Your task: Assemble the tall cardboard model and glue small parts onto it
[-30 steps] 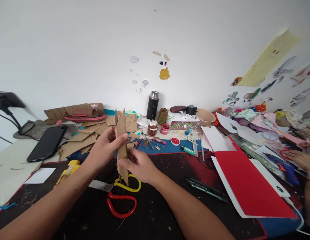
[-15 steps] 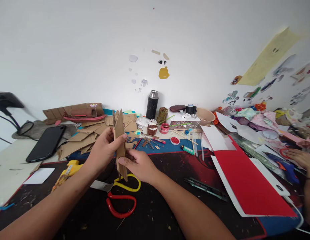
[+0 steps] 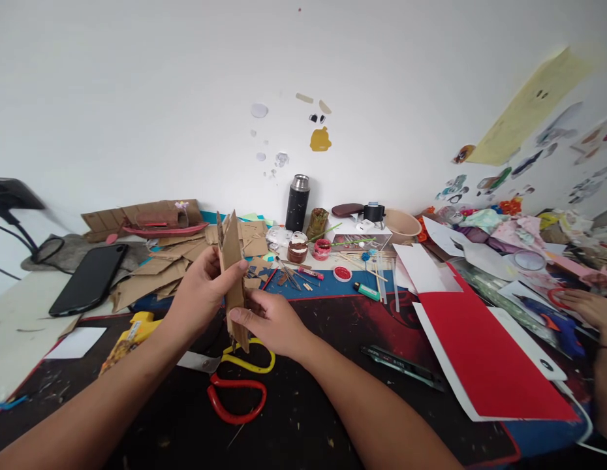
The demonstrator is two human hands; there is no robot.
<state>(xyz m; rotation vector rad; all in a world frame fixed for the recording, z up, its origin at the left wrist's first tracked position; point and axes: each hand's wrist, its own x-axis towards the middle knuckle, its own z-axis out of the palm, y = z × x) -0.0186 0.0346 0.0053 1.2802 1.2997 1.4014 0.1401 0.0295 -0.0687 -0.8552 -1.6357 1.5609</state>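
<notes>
Both hands grip a folded piece of cardboard [image 3: 232, 254], held upright above the dark mat. My left hand [image 3: 208, 281] is closed on its upper part, thumb across the near face. Lower down, my right hand [image 3: 269, 320] pinches the right edge, its thumb on the face and its fingers partly hidden behind. Under the cardboard's lower end lie scissors [image 3: 237, 398] with one yellow and one red handle; my left forearm covers part of the blades. A yellow glue gun [image 3: 141, 328] rests left of that forearm, partly hidden.
A black phone [image 3: 91, 277] lies at left beside cardboard scraps [image 3: 154, 277]. Paint jars [image 3: 297, 250] and a black flask [image 3: 297, 205] stand at the back. A cutter knife [image 3: 401, 367] and red sheet [image 3: 494, 359] lie at right. Another person's hand [image 3: 590, 307] shows at far right.
Almost nothing differs. The whole view has shifted very slightly, and both hands keep the same grip on the cardboard.
</notes>
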